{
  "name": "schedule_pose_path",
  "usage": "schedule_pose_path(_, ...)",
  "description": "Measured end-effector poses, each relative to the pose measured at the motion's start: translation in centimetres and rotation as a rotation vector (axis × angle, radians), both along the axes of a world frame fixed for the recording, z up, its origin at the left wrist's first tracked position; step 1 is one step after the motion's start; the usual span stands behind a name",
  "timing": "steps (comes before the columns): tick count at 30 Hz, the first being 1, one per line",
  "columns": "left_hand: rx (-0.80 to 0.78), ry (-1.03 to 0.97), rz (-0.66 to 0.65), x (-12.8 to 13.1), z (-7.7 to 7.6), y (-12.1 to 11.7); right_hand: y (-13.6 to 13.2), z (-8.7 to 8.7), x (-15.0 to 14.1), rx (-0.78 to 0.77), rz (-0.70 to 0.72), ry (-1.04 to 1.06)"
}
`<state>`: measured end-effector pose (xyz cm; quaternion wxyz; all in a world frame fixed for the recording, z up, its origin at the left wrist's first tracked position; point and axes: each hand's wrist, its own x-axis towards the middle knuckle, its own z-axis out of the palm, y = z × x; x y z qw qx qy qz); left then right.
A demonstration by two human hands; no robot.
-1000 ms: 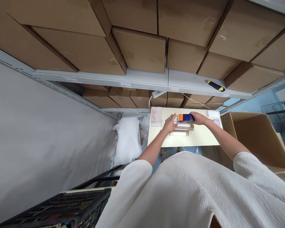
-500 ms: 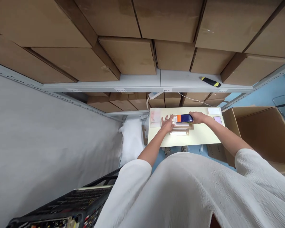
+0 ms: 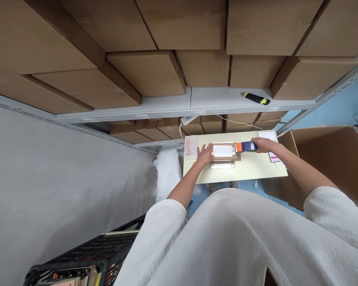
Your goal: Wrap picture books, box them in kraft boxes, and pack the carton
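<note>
A blue tape dispenser with an orange end is gripped in my right hand, at the right end of a small cardboard box. A white label covers much of the box's top, with shiny clear tape around it. My left hand lies with fingers spread against the box's left end. Just in front of the box is a smaller flat brown piece with a white label and shiny edges. All of these rest on a pale yellow table.
A pinkish sheet in clear plastic and a phone lie on the table. Shelves with cardboard boxes and a utility knife stand behind. A large open carton is at right, a black crate at lower left.
My right hand has moved the tape dispenser rightward along the box, uncovering the label. The left hand stays at the box's left end. The view has shifted slightly.
</note>
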<state>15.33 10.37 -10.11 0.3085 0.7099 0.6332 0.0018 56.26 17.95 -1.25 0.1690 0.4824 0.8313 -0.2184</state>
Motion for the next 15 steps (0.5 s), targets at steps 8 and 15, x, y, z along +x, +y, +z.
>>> schedule_pose_path(8, -0.037, 0.057, 0.000, 0.1, 0.2, 0.1, -1.5, -2.4, 8.0, 0.006, -0.072, -0.040)
schedule_pose_path(15, -0.048, 0.066, 0.009, 0.2, 0.4, 0.4, -1.9, -4.9, 6.3, 0.000, -0.085, -0.080)
